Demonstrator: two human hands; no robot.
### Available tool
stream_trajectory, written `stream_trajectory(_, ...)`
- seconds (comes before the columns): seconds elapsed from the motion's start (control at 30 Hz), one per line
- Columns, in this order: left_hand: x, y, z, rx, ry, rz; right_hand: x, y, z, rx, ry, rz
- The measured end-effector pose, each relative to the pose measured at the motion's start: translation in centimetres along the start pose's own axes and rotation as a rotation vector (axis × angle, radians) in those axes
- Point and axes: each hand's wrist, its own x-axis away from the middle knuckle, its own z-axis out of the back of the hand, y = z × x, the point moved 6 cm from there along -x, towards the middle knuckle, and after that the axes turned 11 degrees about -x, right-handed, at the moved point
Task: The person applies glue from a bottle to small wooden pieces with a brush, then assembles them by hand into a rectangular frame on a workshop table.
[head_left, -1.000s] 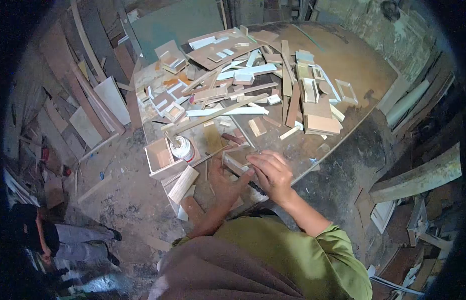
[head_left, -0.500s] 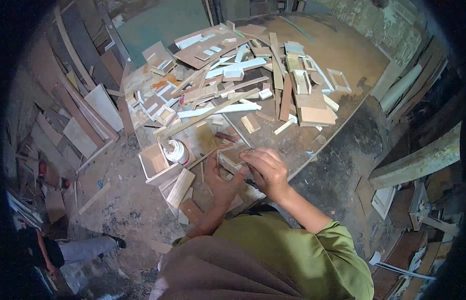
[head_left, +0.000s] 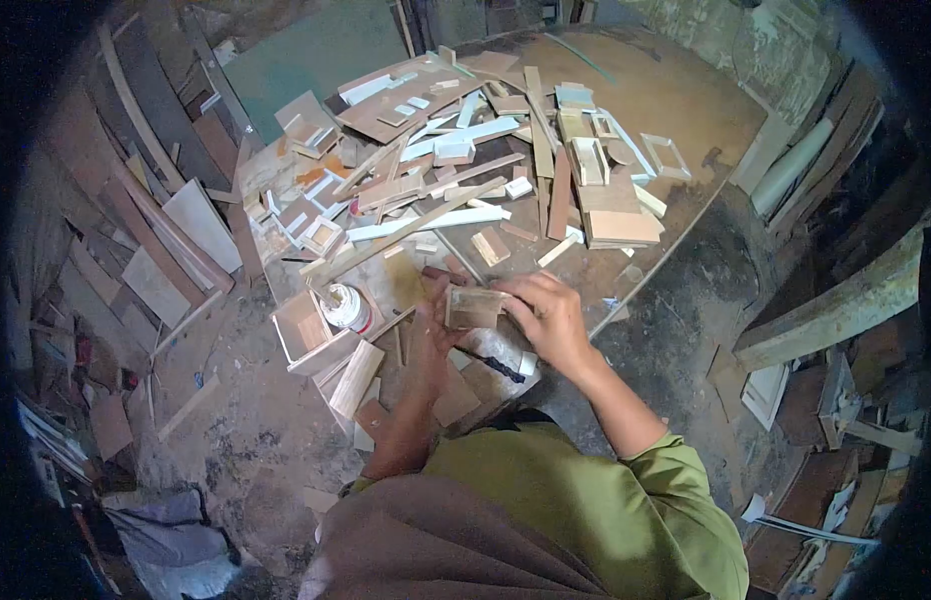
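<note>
Both hands hold a small wooden frame (head_left: 473, 308) just above the near edge of the worktable (head_left: 701, 120), right in front of the person. The left hand (head_left: 429, 335) grips it from the left side and the right hand (head_left: 553, 318) from the right, with the fingers curled over its upper edge. The fingers cover most of the two sides of the frame, so it is not possible to see how its corners are joined or if it has a bottom. The left palm is turned away from the camera.

Just to the left stands a white glue bottle (head_left: 346, 306), and beside it an open wooden box (head_left: 304, 330). Under the hands lies a pale strip with dark marks (head_left: 498, 362); what it is I cannot tell. Further back, a heap of offcuts (head_left: 466, 170) covers the middle of the table, and many pieces lie one over another. The green sleeve (head_left: 636, 480) hides the near edge of the table.
</note>
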Motion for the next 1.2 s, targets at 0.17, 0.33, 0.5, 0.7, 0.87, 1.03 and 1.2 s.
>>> stream_trajectory(0.17,-0.5,-0.2,-0.5,0.045,-0.056,0.048,0.2,2.6,0.9,-0.162,0.028,-0.337)
stream_trajectory(0.33,-1.4,-2.2,-0.4,0.149,-0.164,0.032,1.5,7.5,0.3,-0.386,0.013,-0.580)
stream_trajectory(0.5,-1.8,-3.2,-0.7,0.036,-0.290,0.044,2.5,8.8,0.0,-0.625,0.002,-0.747)
stream_trajectory(0.7,-1.8,-4.5,-0.4,-0.101,-0.267,0.145,3.9,10.3,-0.2,-0.729,-0.014,-0.897)
stream_trajectory(0.87,-1.7,-4.9,-0.8,-0.124,-0.264,0.196,5.0,11.7,-0.5,-0.728,-0.026,-0.932)
stream_trajectory(1.03,-2.0,-6.6,-0.6,-0.075,-0.298,0.313,6.2,12.6,-0.7,-0.760,-0.015,-0.992)
stream_trajectory(1.2,-1.7,-6.4,-1.2,-0.053,-0.290,0.319,6.6,12.9,-0.7,-0.772,0.014,-1.001)
